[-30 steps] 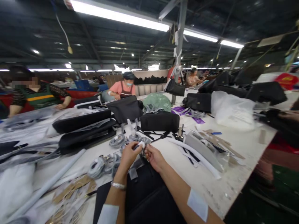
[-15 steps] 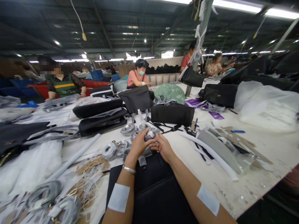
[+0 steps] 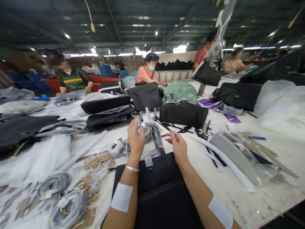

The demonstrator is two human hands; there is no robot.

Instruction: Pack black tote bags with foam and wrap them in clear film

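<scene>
My left hand [image 3: 136, 138] is upright at the left edge of a plastic-wrapped coiled strap [image 3: 148, 133], thumb and fingers apart. Contact with the coil is not clear. To the right, my right hand [image 3: 178, 147] hangs over the table with loosely bent fingers and nothing visible in them. Beneath my forearms lies a black bag [image 3: 158, 187], flat, with a small pale wrapped tab [image 3: 149, 161] at its top edge. Another wrapped strap coil [image 3: 116, 148] lies left of my left hand.
Black bags [image 3: 183, 115] stand beyond my hands, others [image 3: 109, 117] are stacked to the left. More coils [image 3: 69, 208] and paper tags [image 3: 100, 162] lie front left. A grey curved sheet [image 3: 233, 156] and white tube [image 3: 224, 162] lie right. Co-workers [image 3: 145, 73] are across the table.
My hands have moved apart: the right has drawn away to the right, the left stays by the coil with its fingers spread. The view has shifted slightly left.
</scene>
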